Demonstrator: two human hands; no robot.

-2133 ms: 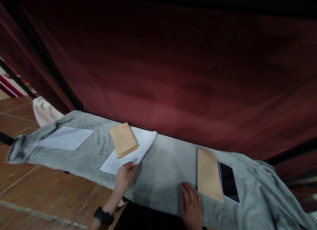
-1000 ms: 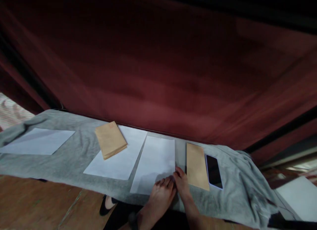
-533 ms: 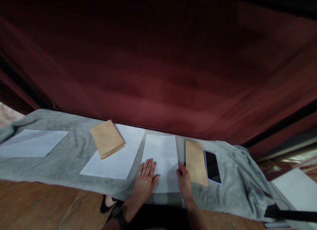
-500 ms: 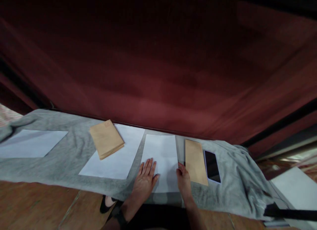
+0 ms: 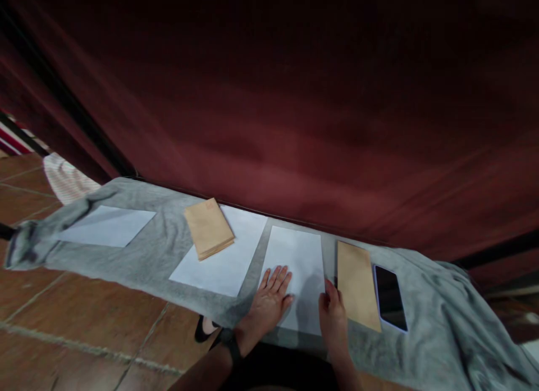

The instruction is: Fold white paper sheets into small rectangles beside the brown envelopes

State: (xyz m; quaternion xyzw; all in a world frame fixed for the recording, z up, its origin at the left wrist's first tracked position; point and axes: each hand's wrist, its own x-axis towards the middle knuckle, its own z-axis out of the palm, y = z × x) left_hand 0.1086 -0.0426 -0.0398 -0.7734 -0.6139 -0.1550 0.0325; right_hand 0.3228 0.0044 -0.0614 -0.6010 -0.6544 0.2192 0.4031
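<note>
My left hand (image 5: 270,300) lies flat, fingers spread, on the left part of a sheet of white paper (image 5: 298,249). At the right edge of this sheet, my right hand (image 5: 334,315) has its fingers curled and closed on the paper's edge; the fingertips are partly hidden. Just right of that hand lies a long brown paper envelope (image 5: 357,281). To the left, a stack of brown envelopes (image 5: 209,228) sits askew on another white paper sheet (image 5: 225,273).
A phone (image 5: 390,297) lies right of the long envelope. Another white sheet (image 5: 110,225) is at the far left. Everything rests on a grey cloth (image 5: 147,273) over a narrow table. A dark red curtain (image 5: 269,172) hangs behind it; tiled floor (image 5: 84,323) shows in front.
The camera view has turned, so the table's things appear shifted right. My left hand stays flat on the paper, and my right hand stays at its right edge.
</note>
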